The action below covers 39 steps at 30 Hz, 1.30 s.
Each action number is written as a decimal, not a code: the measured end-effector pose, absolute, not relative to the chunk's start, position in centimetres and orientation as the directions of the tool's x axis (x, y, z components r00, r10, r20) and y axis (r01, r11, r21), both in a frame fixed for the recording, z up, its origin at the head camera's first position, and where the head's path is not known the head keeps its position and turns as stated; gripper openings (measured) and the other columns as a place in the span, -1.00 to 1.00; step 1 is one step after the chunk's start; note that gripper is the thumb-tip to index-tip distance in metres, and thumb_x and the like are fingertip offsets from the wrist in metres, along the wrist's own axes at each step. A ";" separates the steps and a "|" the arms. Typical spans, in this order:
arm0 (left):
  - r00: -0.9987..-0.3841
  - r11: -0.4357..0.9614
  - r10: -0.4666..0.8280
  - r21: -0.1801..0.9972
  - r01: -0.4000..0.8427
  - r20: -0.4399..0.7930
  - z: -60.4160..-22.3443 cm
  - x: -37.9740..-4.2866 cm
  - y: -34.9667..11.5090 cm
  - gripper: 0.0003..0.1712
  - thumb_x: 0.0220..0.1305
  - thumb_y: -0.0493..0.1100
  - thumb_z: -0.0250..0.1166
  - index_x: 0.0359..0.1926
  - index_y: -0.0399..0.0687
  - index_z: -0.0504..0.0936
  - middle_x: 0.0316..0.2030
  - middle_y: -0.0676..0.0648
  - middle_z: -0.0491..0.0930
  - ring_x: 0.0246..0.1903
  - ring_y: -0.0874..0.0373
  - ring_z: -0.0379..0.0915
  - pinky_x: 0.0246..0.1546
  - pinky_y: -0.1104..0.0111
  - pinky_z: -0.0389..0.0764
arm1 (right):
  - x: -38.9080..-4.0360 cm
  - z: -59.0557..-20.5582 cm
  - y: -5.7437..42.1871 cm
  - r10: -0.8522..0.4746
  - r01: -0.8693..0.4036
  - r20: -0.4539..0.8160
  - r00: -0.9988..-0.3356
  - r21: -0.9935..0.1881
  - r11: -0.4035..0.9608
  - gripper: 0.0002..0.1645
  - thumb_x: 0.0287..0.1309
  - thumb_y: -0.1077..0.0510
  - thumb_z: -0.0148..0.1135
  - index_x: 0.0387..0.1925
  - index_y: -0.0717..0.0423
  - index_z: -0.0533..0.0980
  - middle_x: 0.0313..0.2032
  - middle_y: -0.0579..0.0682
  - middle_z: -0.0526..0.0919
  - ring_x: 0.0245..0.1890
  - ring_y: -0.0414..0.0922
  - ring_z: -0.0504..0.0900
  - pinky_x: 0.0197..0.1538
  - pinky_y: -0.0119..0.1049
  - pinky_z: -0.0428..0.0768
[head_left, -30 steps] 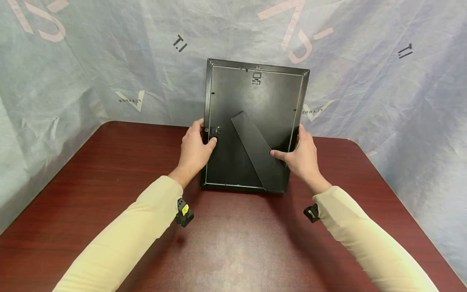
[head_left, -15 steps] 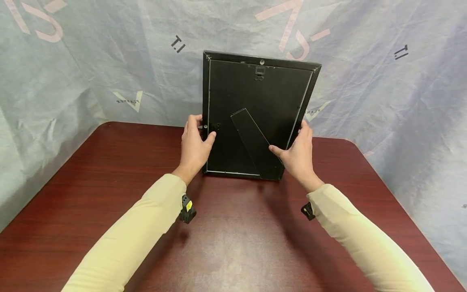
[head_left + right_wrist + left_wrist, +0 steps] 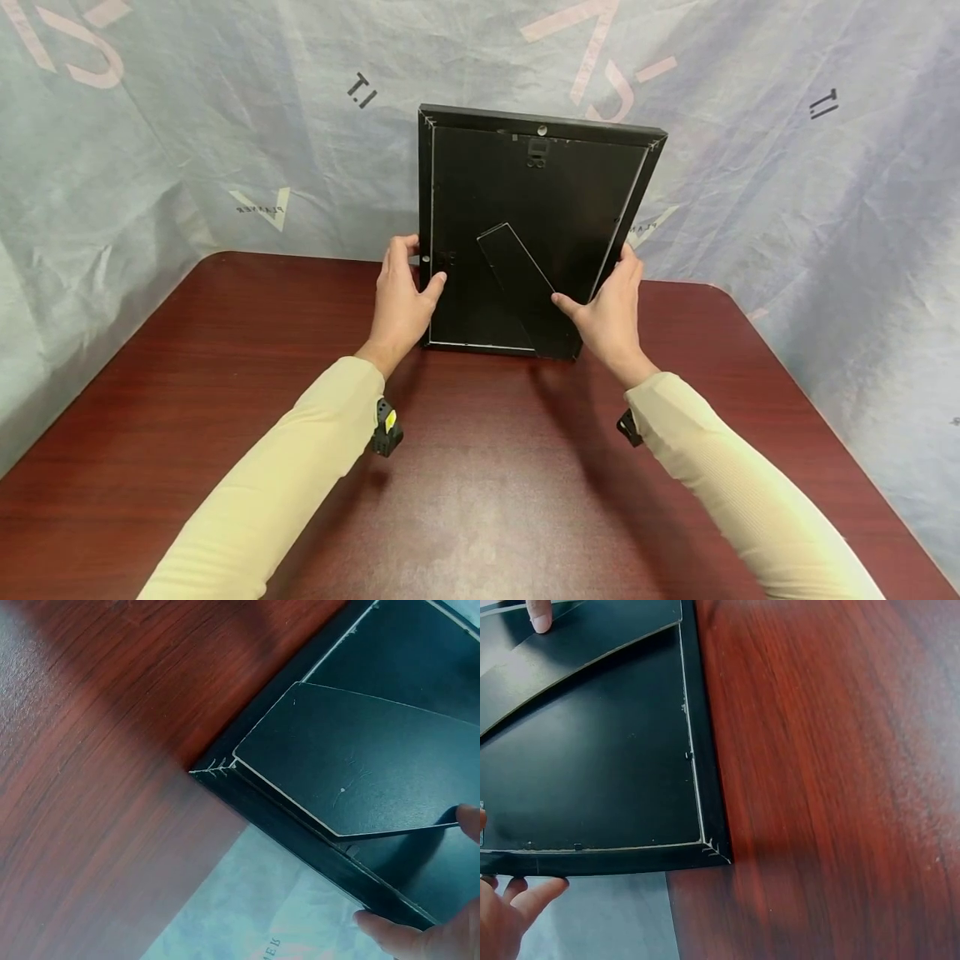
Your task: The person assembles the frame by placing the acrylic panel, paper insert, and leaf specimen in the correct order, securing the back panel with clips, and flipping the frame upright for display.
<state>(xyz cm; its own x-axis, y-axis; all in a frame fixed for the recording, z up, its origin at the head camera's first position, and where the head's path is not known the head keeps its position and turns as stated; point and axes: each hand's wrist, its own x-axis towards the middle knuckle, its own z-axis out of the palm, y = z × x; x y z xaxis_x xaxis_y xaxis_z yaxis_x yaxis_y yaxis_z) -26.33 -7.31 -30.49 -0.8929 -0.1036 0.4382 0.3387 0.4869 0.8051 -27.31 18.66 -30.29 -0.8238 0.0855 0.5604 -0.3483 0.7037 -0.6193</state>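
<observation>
A black picture frame (image 3: 480, 183) is held upright over the far part of the table, its back toward me and its top leaning nearer. My left hand (image 3: 401, 296) grips its left side, thumb on the backing and fingers round the outer edge. On the other side my right hand (image 3: 611, 321) holds the right edge, its thumb at the easel stand (image 3: 517, 267). That stand lies slanted across the backing, nearly flat. In the right wrist view the stand's wide end (image 3: 315, 750) sits near a frame corner. The front of the frame is hidden.
The dark red wooden table (image 3: 465, 483) has rounded far corners. Behind and beside it hangs a grey printed sheet (image 3: 315, 125), close behind the frame. A small black device (image 3: 386, 429) is worn at each wrist.
The frame has moved up and away from me, and its top has tilted nearer. Both hands have kept hold and moved along with it, only slightly in the last half second.
</observation>
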 end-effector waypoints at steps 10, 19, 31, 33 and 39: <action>-0.888 0.487 -0.115 0.804 0.340 0.445 -30.5 -26.5 -7.4 -0.38 0.41 -0.33 0.26 0.38 -0.30 0.22 0.30 -0.32 0.33 0.24 -0.18 0.36 0.23 0.08 0.41 | -27.4 -30.2 18.6 0.083 -0.346 0.554 -0.828 -0.623 0.701 0.27 -0.10 0.24 0.66 0.46 0.35 0.00 0.29 0.35 0.19 0.37 0.17 0.15 0.44 -0.06 0.18; -0.890 0.443 -0.109 0.823 0.355 0.443 -30.4 -26.9 -8.0 -0.43 0.45 -0.40 0.18 0.39 -0.21 0.22 0.23 -0.30 0.45 0.18 -0.17 0.46 0.25 0.14 0.44 | -27.4 -29.7 19.0 0.055 -0.327 0.500 -0.864 -0.643 0.693 0.25 -0.05 0.22 0.63 0.48 0.32 -0.01 0.30 0.34 0.16 0.37 0.17 0.16 0.42 -0.01 0.22; -0.914 0.477 -0.089 0.823 0.310 0.396 -29.7 -26.9 -8.3 -0.45 0.52 -0.36 0.12 0.42 -0.08 0.19 0.17 -0.27 0.49 0.08 -0.19 0.45 0.02 0.04 0.46 | -26.9 -29.4 19.6 0.021 -0.341 0.473 -0.881 -0.665 0.665 0.25 0.02 0.24 0.58 0.54 0.24 -0.06 0.33 0.33 0.17 0.17 0.22 0.34 0.20 0.01 0.37; -0.916 0.478 -0.071 0.820 0.316 0.395 -29.6 -26.9 -8.3 -0.39 0.52 -0.36 0.11 0.47 -0.03 0.14 0.15 -0.26 0.49 0.10 -0.18 0.45 0.04 0.04 0.46 | -26.9 -29.6 19.6 0.027 -0.338 0.479 -0.877 -0.657 0.674 0.32 0.00 0.22 0.59 0.57 0.21 -0.11 0.35 0.32 0.15 0.28 0.21 0.27 0.31 0.04 0.33; -0.912 0.496 -0.023 0.796 0.346 0.411 -29.5 -27.2 -8.6 -0.17 0.49 -0.42 0.11 0.60 0.15 -0.01 0.08 -0.24 0.48 0.15 -0.12 0.42 0.10 0.04 0.49 | -27.0 -30.5 19.3 0.051 -0.318 0.506 -0.861 -0.614 0.722 0.51 -0.02 0.18 0.63 0.62 0.11 -0.32 0.40 0.31 0.10 0.38 0.19 0.19 0.36 0.08 0.32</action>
